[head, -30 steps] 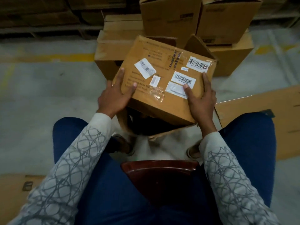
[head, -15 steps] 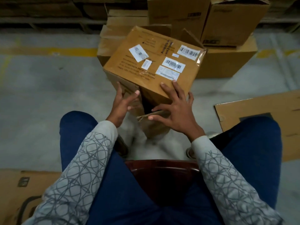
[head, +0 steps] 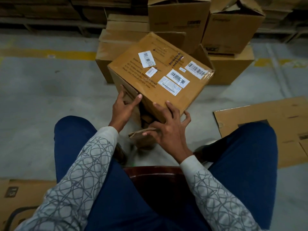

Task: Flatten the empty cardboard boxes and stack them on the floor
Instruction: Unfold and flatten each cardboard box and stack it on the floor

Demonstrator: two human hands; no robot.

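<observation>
Grey concrete floor [head: 41, 100], scuffed, with a worn yellow line [head: 66, 53] running across the far side. Dim light throughout.

Person seated on a dark red-brown wooden seat [head: 155, 180], knees in blue trousers spread to either side, sleeves pale with a looping grey pattern.

Labelled box [head: 160, 90] sat between the knees, out in front of the seat, tilted with one corner toward the person. Its broad upper face carried several white barcode stickers and clear tape. Could not tell whether its underside touched the floor.

Left hand [head: 123, 107] was at the box's left side: fingers fairly straight and laid against the side panel, thumb tip on the near corner edge. It pressed rather than wrapped.

Right hand [head: 168, 129] was splayed wide over the near end of the box. Two fingertips bore on the edge of the upper face, the outer fingers reached toward the right-hand corner, and the thumb lay against a loose flap [head: 141, 135] hanging below the box. It was not closed round anything.

Behind the box stood a low stack of closed cartons [head: 120, 40], and two upright open cartons [head: 176, 22] [head: 233, 30] sat on another carton to the right.

One flattened sheet of cardboard [head: 266, 120] lay on the floor beside the right knee. Another flat piece [head: 25, 192] lay at lower left, partly out of view.
</observation>
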